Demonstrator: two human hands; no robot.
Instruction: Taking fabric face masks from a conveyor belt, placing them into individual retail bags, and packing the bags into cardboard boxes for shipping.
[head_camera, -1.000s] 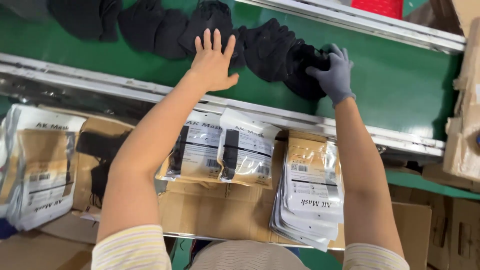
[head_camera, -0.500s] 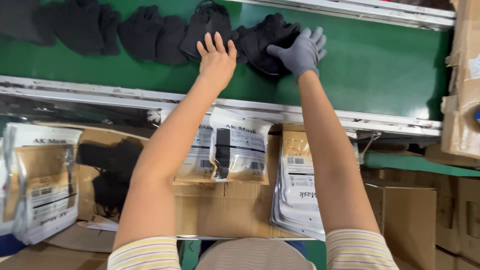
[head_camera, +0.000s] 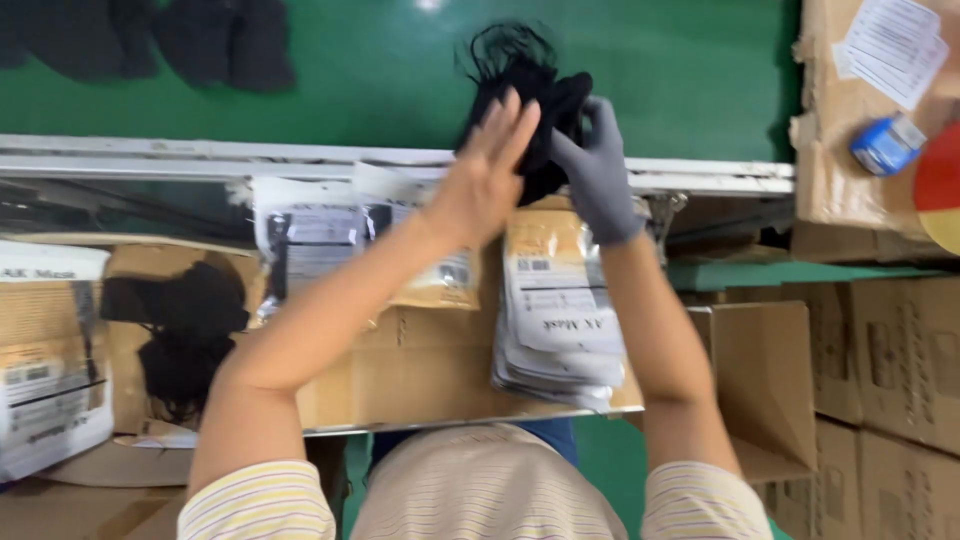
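A bunch of black face masks (head_camera: 525, 95) with loose ear loops is held between both hands over the near edge of the green conveyor belt (head_camera: 380, 70). My bare left hand (head_camera: 485, 170) presses flat against the left side of the bunch. My right hand (head_camera: 598, 170), in a grey glove, grips it from the right. Below the hands lies a stack of flat pouches (head_camera: 560, 320), brown and clear with white labels, on a cardboard surface.
More black masks (head_camera: 215, 40) lie on the belt at the upper left. Further pouches (head_camera: 330, 245) and a pile of black masks (head_camera: 185, 330) sit on the left. Cardboard boxes (head_camera: 880, 360) stand at the right, one with a blue object (head_camera: 885, 145) on top.
Both hands have drawn a bunch of black masks off the belt toward the near edge. The view has shifted right, and the other masks now sit at the upper left.
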